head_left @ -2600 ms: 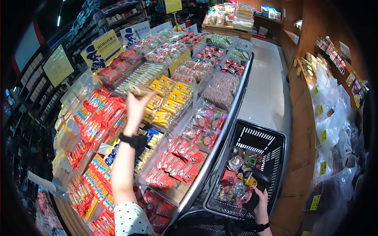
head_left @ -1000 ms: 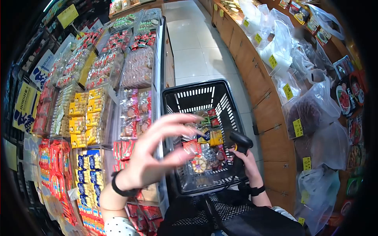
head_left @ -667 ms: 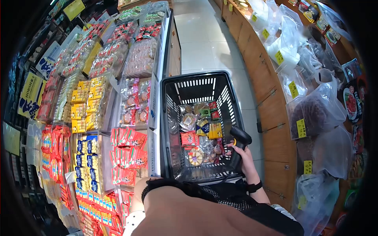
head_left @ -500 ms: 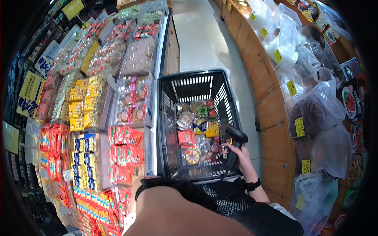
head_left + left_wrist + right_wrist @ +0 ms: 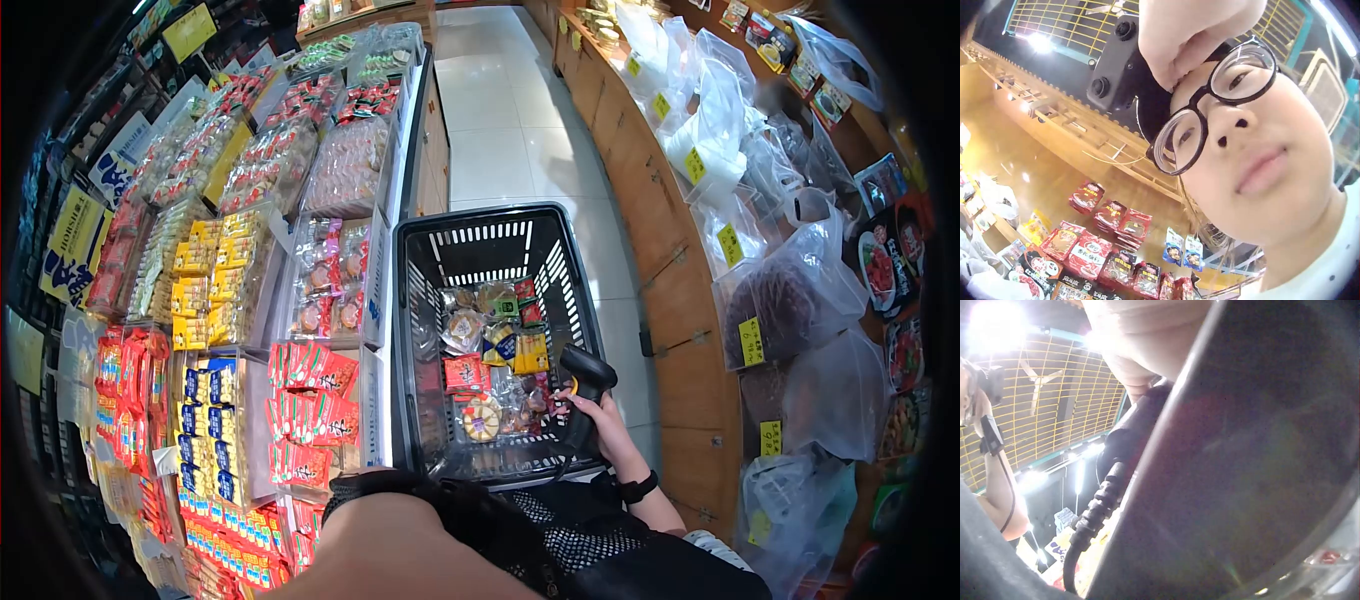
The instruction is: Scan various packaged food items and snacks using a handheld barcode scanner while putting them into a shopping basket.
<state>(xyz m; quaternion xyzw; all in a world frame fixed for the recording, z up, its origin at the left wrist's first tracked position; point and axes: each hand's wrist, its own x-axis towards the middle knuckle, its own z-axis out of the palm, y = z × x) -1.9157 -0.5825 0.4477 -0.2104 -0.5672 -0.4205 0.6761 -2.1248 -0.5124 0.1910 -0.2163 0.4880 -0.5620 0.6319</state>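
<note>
left hand [image 5: 1200, 31]: sat at top of frame, fingers curled on black camera unit [image 5: 1116, 69]
glasses [image 5: 1210, 106]: black-rimmed, just below that hand
red packets [image 5: 1110, 219]: hung in rows against wooden wall [image 5: 1041, 156]
ceiling grid [image 5: 1066, 19]: yellow, lamp lit

A self-service snack shop: a long sloping display of clear bins [image 5: 340, 180] is packed with wrapped sweets, with red packets [image 5: 305, 400] and yellow packets [image 5: 205, 280] sorted by kind. Across a tiled aisle floor [image 5: 500, 130], wooden shelving [image 5: 690, 330] carries clear bags [image 5: 800, 290] of loose goods with yellow price tags [image 5: 751, 342]. A black shopping basket [image 5: 478, 243] holds picked items beside a handheld scanner [image 5: 583, 385].
</note>
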